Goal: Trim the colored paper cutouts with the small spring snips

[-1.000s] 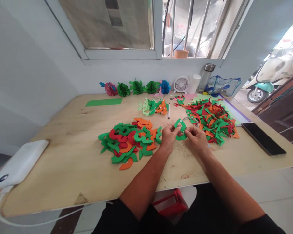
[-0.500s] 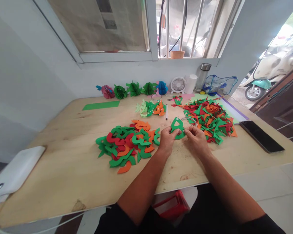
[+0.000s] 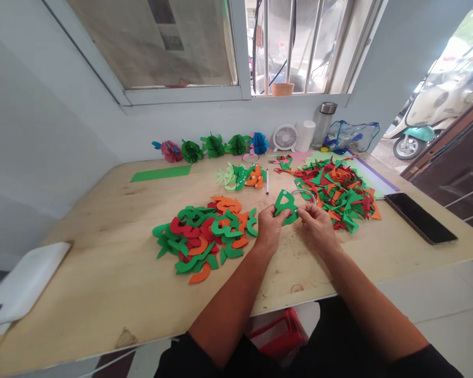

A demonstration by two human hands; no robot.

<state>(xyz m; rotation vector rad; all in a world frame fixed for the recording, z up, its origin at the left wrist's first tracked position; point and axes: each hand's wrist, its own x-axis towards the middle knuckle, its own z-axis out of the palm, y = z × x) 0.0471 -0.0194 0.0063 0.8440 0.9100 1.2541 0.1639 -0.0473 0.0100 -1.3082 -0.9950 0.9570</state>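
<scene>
Between thumb and fingers, my left hand (image 3: 271, 226) pinches a green paper cutout (image 3: 284, 198) with an open hole in its upper part and a small white patch near its top. My right hand (image 3: 318, 224) is closed at the cutout's right edge, its fingertips touching a tiny white spot there. Just beyond the right hand lies a pale ring (image 3: 312, 194) that looks like a roll of tape. Left of my hands a loose pile of curved paper pieces (image 3: 197, 236) in green, red and orange covers the wood.
Paper scraps (image 3: 339, 191) are heaped on the right, beside a black phone (image 3: 421, 218). A pen (image 3: 267, 181) lies near small green and orange cutouts (image 3: 240, 176). Folded paper figures (image 3: 214, 145), a small fan (image 3: 286, 138) and a bottle (image 3: 324, 126) line the wall. A white device (image 3: 26, 283) sits at left.
The camera view has shifted slightly. Both hands keep the green cutout in nearly the same place and pose; nothing else has visibly moved.
</scene>
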